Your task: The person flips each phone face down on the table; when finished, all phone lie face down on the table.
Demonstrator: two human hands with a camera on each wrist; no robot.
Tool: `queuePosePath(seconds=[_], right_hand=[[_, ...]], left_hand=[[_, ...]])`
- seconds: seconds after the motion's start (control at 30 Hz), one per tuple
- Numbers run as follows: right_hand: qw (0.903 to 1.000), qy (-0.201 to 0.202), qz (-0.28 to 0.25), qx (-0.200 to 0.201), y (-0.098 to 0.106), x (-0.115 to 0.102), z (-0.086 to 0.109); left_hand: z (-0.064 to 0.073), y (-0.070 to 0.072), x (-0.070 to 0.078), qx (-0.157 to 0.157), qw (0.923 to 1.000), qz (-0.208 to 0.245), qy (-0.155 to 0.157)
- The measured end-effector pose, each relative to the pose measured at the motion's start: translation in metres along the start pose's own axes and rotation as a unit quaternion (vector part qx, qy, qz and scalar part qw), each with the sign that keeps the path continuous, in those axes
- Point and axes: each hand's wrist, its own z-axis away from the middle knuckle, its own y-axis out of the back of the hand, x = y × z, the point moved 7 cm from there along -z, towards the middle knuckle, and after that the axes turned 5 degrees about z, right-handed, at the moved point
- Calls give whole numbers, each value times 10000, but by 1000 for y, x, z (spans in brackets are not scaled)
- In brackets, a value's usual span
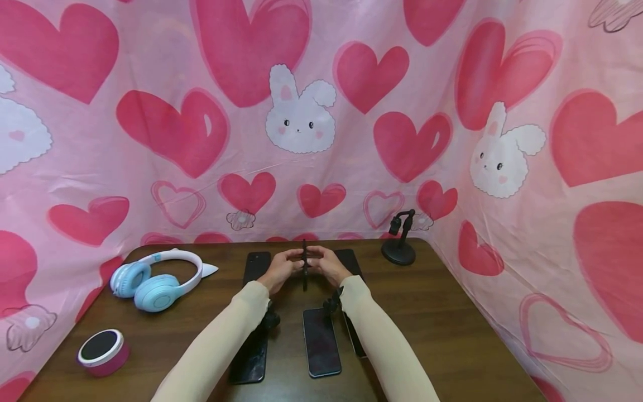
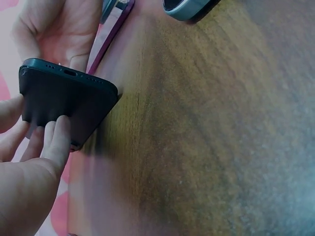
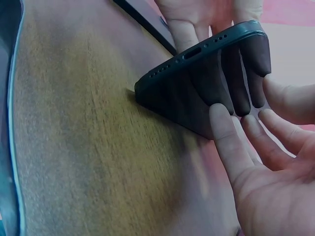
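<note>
A dark smartphone (image 1: 305,265) stands on its long edge between both hands; whether it touches the table cannot be told. My left hand (image 1: 281,268) presses its fingertips flat against one face, seen in the left wrist view on the phone's dark surface (image 2: 83,103). From the opposite side my right hand (image 1: 326,265) lays its extended fingers and thumb on the glossy face (image 3: 172,93), which reflects them. The phone's charging-port end faces the wrist cameras. Below the hands lies another smartphone (image 1: 321,343), screen up.
More phones lie around: a back-left phone (image 1: 257,263), a front-left phone (image 1: 251,360), a back-right phone (image 1: 349,259) and one (image 1: 355,338) partly under the right sleeve. Blue-white headphones (image 1: 161,285) and a round pink-and-white speaker (image 1: 102,352) sit left; a black stand (image 1: 399,251) stands back right.
</note>
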Motion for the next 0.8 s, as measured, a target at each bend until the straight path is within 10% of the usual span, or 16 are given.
queuePosePath(seconds=[0.8], right_hand=[[9989, 145, 74, 438, 8, -5, 1]], left_hand=[[6, 1, -12, -124, 9984, -480, 266]])
